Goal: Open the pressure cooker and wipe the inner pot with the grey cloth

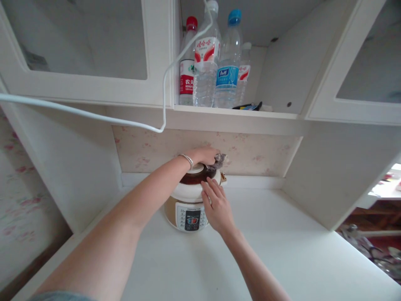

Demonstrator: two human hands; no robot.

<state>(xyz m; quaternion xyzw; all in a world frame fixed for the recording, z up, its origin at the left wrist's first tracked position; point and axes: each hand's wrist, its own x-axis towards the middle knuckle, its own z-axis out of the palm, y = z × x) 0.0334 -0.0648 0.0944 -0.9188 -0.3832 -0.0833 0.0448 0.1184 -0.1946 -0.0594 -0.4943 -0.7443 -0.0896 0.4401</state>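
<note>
An electric pressure cooker (184, 193) with a white and brown lid and a front control panel stands on the white counter. My left hand (206, 155) reaches across the lid to its far right side. It is closed on a crumpled greyish cloth (216, 162), which touches the lid's rear edge. My right hand (217, 205) rests against the lid's front right side, its fingers stretched out and holding nothing. Part of the lid's top is hidden behind my left forearm, which wears a silver bracelet (187, 160).
Several plastic bottles (205, 71) stand on the open shelf above. A white cable (125, 122) hangs in front of the cabinets. White side panels (338, 167) flank the counter (275, 234), and floral wallpaper (257, 152) covers the back.
</note>
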